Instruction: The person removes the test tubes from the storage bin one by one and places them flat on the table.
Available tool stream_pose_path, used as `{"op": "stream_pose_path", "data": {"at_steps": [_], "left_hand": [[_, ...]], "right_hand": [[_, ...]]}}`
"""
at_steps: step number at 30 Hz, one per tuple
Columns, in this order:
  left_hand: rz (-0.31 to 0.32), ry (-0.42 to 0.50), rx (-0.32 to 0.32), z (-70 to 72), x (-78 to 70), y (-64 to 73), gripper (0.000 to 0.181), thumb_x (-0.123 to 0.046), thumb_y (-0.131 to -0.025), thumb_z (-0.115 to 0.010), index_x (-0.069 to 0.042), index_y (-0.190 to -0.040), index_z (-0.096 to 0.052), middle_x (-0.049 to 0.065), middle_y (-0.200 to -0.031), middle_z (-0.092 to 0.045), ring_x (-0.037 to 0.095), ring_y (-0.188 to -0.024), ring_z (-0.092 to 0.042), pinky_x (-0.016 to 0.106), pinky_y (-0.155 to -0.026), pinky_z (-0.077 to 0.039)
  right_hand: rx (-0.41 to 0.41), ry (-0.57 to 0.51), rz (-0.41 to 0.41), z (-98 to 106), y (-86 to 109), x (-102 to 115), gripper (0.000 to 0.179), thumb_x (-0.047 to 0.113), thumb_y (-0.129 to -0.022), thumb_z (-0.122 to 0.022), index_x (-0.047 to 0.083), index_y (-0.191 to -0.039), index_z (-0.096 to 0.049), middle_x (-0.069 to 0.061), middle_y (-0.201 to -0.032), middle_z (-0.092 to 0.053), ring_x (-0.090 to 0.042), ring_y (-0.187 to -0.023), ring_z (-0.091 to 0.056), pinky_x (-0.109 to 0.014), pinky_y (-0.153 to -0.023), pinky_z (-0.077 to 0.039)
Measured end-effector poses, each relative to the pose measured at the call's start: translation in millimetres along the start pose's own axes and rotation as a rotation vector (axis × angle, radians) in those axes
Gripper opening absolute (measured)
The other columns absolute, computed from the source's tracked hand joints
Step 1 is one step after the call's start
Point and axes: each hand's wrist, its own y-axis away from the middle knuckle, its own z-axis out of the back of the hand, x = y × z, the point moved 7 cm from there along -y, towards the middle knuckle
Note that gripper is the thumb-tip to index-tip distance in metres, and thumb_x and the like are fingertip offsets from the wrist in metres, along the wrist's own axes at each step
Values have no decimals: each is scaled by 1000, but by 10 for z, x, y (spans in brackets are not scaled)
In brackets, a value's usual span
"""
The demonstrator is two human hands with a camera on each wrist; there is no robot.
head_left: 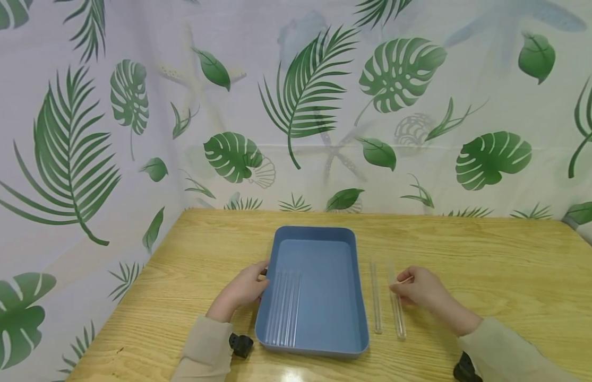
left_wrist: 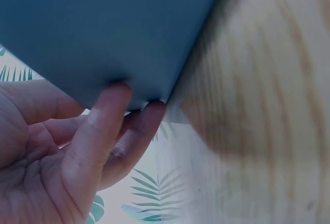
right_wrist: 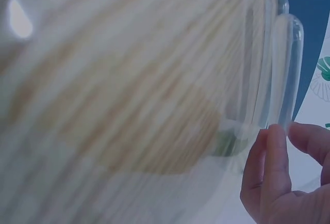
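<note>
On the counter: pale yellow wood grain; one blue tray and transparent tubes upon it.
Blue tray: rectangular, rounded corners, raised walls; long sides running away from the person; left of the two tubes outside it.
Tray contents: several slender tubes, side by side against the left part of the floor, toward the near end; lengthwise with the tray; exact count hard to read.
Loose tube: just beside the tray's right wall, lying lengthwise on the counter.
Pinched tube: right of the loose tube, near and roughly parallel to it; rounded end toward the person; whether its full length touches the counter cannot be told.
Left hand: at the tray's left wall, thumb by the rim, fingertips against the outer side, holding it.
Right hand: thumb and fingers pinching the tube farther from the tray.
Sleeves: beige, on both arms.
Wrist devices: black, one below each wrist.
Backdrop: white cloth printed with green leaves, pale starfish and shells, behind and to the left.
</note>
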Motion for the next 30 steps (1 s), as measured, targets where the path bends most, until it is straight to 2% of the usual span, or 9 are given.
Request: {"op": "stream_pose_path", "data": {"at_steps": [12,20,30], "left_hand": [[5,11,4,2,-3,5,47,-2,-91,-42,3,-135,-29,23,-115,-48,26,-87,-57,31,-54,-48],[2,14,7,-4,5,1,47,-2,-91,-42,3,-135,-30,23,-115,-48,25,-86,-57,31,-54,-49],[6,2,10,-2,2,5,47,-4,-91,-41,3,-137,-27,23,-118,-47,25,-88,-56,31,-53,-47]], "right_hand": [[-24,115,8,30,-72,-14,27,9,-81,-60,-13,-93,-49,-12,-74,-56,-16,-59,-56,-30,-55,-48],[-19,140,-7,-7,-87,-23,29,10,-81,-60,-13,-95,-48,-11,-74,-55,-14,-59,-56,-30,-55,-47],[-13,156,34,-32,-106,35,28,10,-81,-61,-13,-92,-48,-11,-73,-56,-16,-59,-57,-31,-55,-47]]}}
